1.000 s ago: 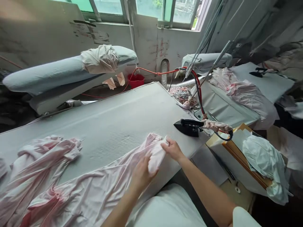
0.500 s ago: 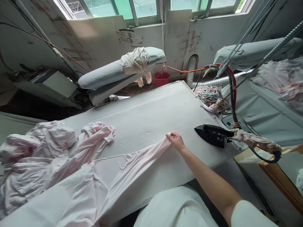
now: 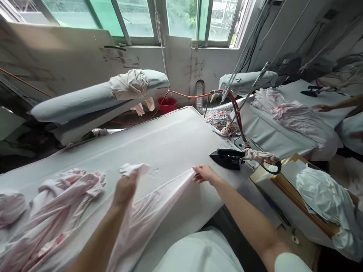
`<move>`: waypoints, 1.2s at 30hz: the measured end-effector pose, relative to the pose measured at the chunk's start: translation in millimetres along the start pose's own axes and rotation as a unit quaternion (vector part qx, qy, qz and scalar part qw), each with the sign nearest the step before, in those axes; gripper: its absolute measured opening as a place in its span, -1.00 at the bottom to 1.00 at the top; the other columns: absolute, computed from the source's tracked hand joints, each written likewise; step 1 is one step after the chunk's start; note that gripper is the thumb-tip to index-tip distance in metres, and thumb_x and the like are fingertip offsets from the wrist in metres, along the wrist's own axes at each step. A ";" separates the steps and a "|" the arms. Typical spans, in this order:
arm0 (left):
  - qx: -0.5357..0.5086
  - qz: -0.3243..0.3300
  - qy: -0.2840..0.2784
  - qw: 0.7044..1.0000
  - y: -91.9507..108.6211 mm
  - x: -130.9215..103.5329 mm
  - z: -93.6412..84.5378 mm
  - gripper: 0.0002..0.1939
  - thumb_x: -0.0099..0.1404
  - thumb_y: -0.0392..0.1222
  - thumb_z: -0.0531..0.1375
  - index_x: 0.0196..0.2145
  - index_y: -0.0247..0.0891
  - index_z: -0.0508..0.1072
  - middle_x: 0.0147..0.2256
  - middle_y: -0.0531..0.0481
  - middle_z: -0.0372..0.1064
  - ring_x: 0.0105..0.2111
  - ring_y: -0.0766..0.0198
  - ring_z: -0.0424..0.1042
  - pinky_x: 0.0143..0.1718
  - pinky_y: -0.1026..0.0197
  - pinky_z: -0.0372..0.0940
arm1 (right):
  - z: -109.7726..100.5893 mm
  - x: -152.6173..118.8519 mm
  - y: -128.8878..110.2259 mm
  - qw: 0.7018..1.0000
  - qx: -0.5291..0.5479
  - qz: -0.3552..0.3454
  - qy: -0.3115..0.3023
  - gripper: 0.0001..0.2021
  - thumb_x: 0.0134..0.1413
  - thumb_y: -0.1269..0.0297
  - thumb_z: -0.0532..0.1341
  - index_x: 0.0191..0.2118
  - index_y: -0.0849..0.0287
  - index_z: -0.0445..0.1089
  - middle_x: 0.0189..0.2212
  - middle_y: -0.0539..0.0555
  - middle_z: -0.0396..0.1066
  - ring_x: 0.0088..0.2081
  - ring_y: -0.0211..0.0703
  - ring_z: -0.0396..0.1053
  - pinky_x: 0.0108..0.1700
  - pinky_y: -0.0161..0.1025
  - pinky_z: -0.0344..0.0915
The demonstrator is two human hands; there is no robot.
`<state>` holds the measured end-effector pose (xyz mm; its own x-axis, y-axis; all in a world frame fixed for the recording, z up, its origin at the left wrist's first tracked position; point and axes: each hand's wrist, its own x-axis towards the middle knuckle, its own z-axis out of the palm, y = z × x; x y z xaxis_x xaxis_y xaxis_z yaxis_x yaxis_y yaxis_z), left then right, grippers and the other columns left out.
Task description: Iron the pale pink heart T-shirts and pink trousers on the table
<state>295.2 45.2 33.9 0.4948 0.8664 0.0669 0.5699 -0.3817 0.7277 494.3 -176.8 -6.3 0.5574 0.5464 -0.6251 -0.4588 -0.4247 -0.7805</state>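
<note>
At the left end of the ironing table [image 3: 170,136], rumpled pale pink heaps [image 3: 65,204] are being carried in soft, loose folds; if cloth were drawn against them, layers could be tangled. Right of the heaps, a bunched, whitish end of the pale pink fabric piece [image 3: 150,217] is being grasped in the left hand [image 3: 124,190]; exact finger placement is being hidden by blur. Between the hands, toward the table's near edge, the piece is being spread as a thin, pliant sheet with fine diagonal creases, its lower part being cut off by the frame. Through uneven tension, it could be skewed or stretched. At its right tip, a narrow point is being pinched by the right hand [image 3: 205,174]; through too shallow a pinch, it could be lost. Near the table's right edge, a black, pointed iron [image 3: 227,159] is being supported on the smooth, pale grey cover. Its heat cannot be told; if hot, fabric could be scorched through sideways contact. Behind it, a cloth-wrapped hose [image 3: 259,155] is being extended past the edge; if snagged, the iron could be dragged.
</note>
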 end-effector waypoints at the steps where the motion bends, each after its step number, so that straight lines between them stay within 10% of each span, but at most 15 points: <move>1: -0.008 -0.004 -0.019 1.000 14.2 3.4 9.6 -0.60 0.48 0.00 0.08 -0.35 -0.35 0.50 -0.39 -0.08 0.47 -0.32 0.11 0.49 -0.19 0.05 0.41 | 1.3 3.3 -10.5 1.000 0.015 -0.016 -0.015 -0.71 0.23 0.11 0.33 -0.36 0.20 0.35 -0.49 0.09 0.53 -0.47 -0.18 0.56 -0.57 -0.43 0.35; 5: -0.115 0.075 -0.111 0.984 64.7 -34.0 100.4 -0.56 0.47 0.04 -0.06 -0.19 -0.28 0.51 -0.26 -0.21 0.53 -0.20 0.00 0.50 -0.10 0.00 0.40 | -17.5 8.5 -12.3 0.995 0.058 -0.057 -0.057 -0.72 0.22 0.08 0.33 -0.33 0.20 0.36 -0.46 0.08 0.55 -0.47 -0.16 0.56 -0.55 -0.40 0.38; 9: -0.116 0.135 -0.211 0.961 67.9 -100.2 191.4 -0.43 0.38 0.20 0.07 0.10 -0.27 0.48 0.23 -0.37 0.32 0.26 -0.19 0.28 0.22 -0.22 0.24 | -56.8 8.1 48.0 0.999 0.028 0.011 0.022 -0.76 0.19 0.17 0.32 -0.41 0.17 0.34 -0.55 0.02 0.49 -0.57 -0.19 0.48 -0.59 -0.38 0.30; 13: -0.116 0.106 -0.226 0.961 45.5 -81.7 195.2 -0.51 0.40 0.20 0.09 -0.03 -0.19 0.57 0.03 -0.24 0.51 0.03 -0.03 0.50 0.01 -0.02 0.40 | -86.4 -5.2 91.3 0.995 -0.037 0.069 0.054 -0.77 0.29 0.12 0.20 -0.31 0.16 0.41 -0.51 0.08 0.52 -0.57 -0.15 0.46 -0.53 -0.30 0.31; 17: -0.023 0.070 -0.192 0.979 36.7 -41.7 177.1 -0.59 0.42 0.13 0.07 -0.14 -0.18 0.60 -0.42 -0.02 0.51 -0.43 0.16 0.49 -0.34 0.16 0.37 | -94.2 -26.2 60.4 0.964 -0.153 -0.141 0.165 -0.77 0.24 0.11 0.24 -0.05 0.04 0.47 -0.17 0.11 0.59 -0.19 -0.05 0.55 -0.11 -0.15 0.44; 21: 0.047 0.269 -0.259 0.927 53.8 -74.3 214.5 -0.71 0.23 -0.17 0.27 -0.08 -0.09 0.62 0.13 -0.16 0.48 0.17 -0.07 0.41 0.25 -0.10 0.25 | -117.9 -18.1 -3.2 0.869 -0.228 -0.398 0.187 -0.67 0.30 0.06 0.17 0.07 0.04 0.47 0.13 0.17 0.47 0.21 0.07 0.35 0.31 0.01 0.19; 24: -0.010 0.288 -0.248 0.925 57.6 -94.9 231.7 -0.60 0.23 -0.19 0.28 0.03 -0.08 0.57 0.32 -0.16 0.26 0.34 -0.05 0.21 0.36 -0.14 0.11 | -156.9 9.4 -33.7 0.822 -0.390 -0.371 0.183 -0.62 0.23 0.03 0.22 0.07 0.09 0.49 0.13 0.24 0.47 0.24 0.19 0.32 0.32 0.08 0.13; 28: -0.087 0.114 -0.036 0.989 -14.3 -80.8 149.6 -0.73 0.39 -0.07 0.09 -0.12 -0.17 0.55 -0.10 -0.17 0.58 -0.05 0.08 0.54 0.08 0.02 0.39 | -178.2 26.4 -50.9 0.796 -0.578 -0.175 0.043 -0.70 0.22 0.01 0.23 -0.08 0.08 0.52 -0.12 0.20 0.59 -0.05 0.12 0.50 -0.01 -0.10 0.32; 32: 0.121 -0.139 0.250 0.951 -130.1 -90.3 24.3 -0.71 0.25 -0.05 0.27 -0.15 -0.28 0.45 -0.07 -0.22 0.49 0.07 -0.09 0.42 0.13 -0.06 0.30 | -110.0 -8.3 -45.3 0.725 -0.661 -0.167 -0.104 -0.74 0.23 0.03 0.20 -0.17 0.10 0.46 -0.21 0.20 0.58 -0.18 0.11 0.52 -0.23 -0.17 0.23; 36: 0.149 -0.324 0.117 0.927 -173.2 -97.4 -32.1 -0.83 0.25 -0.14 0.33 -0.27 -0.28 0.48 -0.40 0.09 0.33 -0.34 0.18 0.35 -0.20 0.24 0.21 | 28.0 -36.8 -13.1 0.700 -0.650 -0.218 -0.200 -0.72 0.16 -0.05 0.25 -0.27 0.08 0.43 -0.29 0.18 0.57 -0.24 0.11 0.51 -0.28 -0.18 0.18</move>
<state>127.3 37.2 -76.7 -0.1512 0.9775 -0.1471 0.8709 0.2021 0.4480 460.4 -171.1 27.3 0.0907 0.8764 -0.4730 0.8566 -0.3109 -0.4118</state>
